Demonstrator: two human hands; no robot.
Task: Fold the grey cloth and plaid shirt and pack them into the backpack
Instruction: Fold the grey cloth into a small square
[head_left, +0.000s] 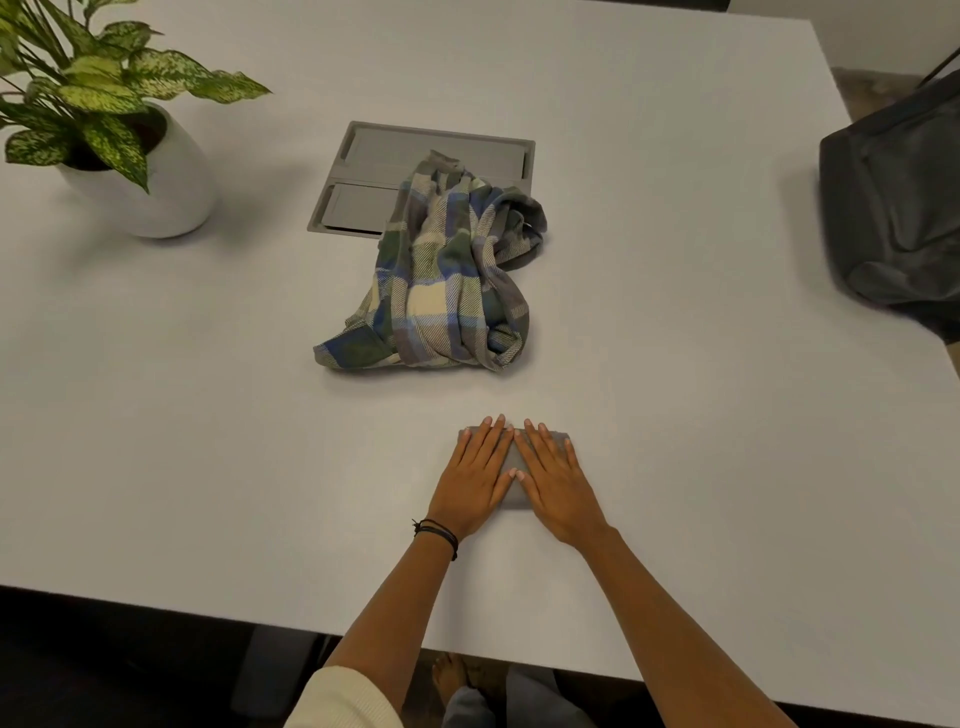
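While flat, both hands, left hand (475, 475) and right hand (556, 480), press the grey cloth (513, 457).

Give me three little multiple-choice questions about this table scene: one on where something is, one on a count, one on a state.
1. Where is the backpack?
A) at the right edge of the table
B) on the floor
C) on a chair

2. How many hands press on the grey cloth?
A) none
B) one
C) two

3. How does the plaid shirt lie?
A) neatly folded
B) crumpled in a heap
C) packed in the backpack

Answers:
1 A: it sits on the table's right edge, partly cut off by the picture.
2 C: the left hand and the right hand both lie flat on it.
3 B: it lies bunched up in the middle of the table.
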